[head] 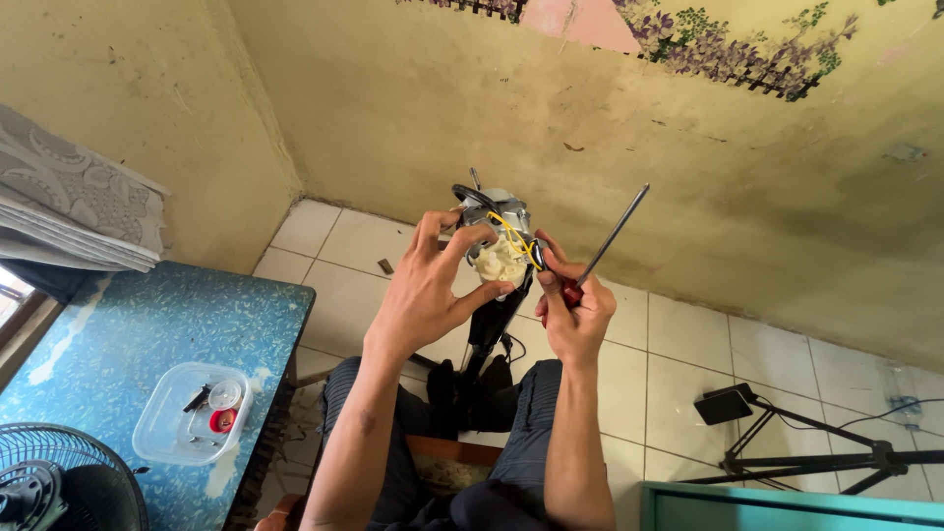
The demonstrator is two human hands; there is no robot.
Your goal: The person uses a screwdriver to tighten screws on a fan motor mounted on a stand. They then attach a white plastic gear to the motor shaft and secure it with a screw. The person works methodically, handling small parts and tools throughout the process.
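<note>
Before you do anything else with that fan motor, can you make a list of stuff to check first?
1. Left hand has a firm hold of the fan motor: ok, fingers wrap its side.
2. Right hand holds the screwdriver safely: ok, the shaft points up and away from the motor.
3. Yellow wire clear of the fingers: cannot tell, it loops right beside them.
4. Small parts kept together: ok, they lie in the clear plastic tub on the blue table.
5. Motor unplugged: cannot tell, the cord's end is out of view.

Bare forearms, no sleeves; dark pinstriped trousers (536, 413) on legs.
</note>
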